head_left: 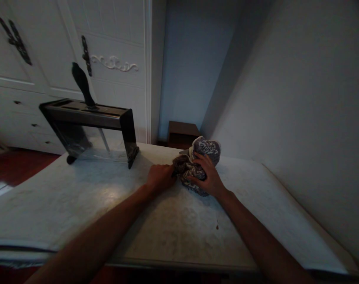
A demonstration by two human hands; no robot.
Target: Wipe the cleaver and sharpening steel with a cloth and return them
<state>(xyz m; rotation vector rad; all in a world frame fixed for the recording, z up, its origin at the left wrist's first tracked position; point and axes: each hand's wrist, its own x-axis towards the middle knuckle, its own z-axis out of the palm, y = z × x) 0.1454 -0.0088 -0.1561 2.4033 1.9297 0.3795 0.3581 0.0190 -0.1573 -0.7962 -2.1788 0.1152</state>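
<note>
My left hand (160, 176) is closed in a fist against the left side of a bunched brown-and-white patterned cloth (208, 148). A dark bit shows at the edge of the fist, but what the fingers hold is mostly hidden. Spread over the cloth, the fingers of my right hand (209, 176) grip its folds and press it near the tabletop. Just behind the cloth a small grey flat piece (184, 152) sticks out. To the left stands a knife block (90, 114) with clear sides, and one black-handled knife (82, 83) is upright in it.
Both arms reach over a pale marbled table (79, 197). A small brown mark (217, 225) lies near its front. White cabinets (117, 43) stand behind, a brown box-like piece (183, 129) sits beyond the far edge, and a wall (309, 98) borders the right.
</note>
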